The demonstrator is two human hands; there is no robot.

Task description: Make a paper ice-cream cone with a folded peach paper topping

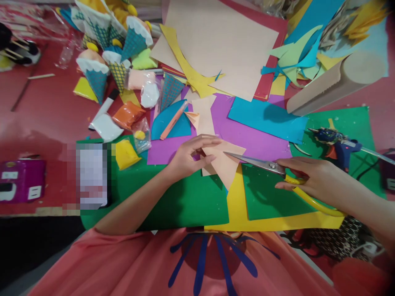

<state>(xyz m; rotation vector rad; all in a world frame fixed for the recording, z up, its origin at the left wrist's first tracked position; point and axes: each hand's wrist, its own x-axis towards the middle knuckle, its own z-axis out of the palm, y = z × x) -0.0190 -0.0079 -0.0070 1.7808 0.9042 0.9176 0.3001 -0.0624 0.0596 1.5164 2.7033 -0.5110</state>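
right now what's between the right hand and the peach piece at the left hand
The scissors: in the head view, they reach from the right hand to the peach piece, over a purple sheet and a green sheet.

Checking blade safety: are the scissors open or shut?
The scissors in the right hand look shut: blades taper together to one tip.

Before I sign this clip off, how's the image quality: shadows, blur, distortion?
Head view: soft shadow on the green sheet below the scissors; head view: coarse pixelation around the phone; head view: yellow paper at top right blurred, its corner dark; head view: outer edges look stretched, wide-angle style; head view: scissors fairly crisp.
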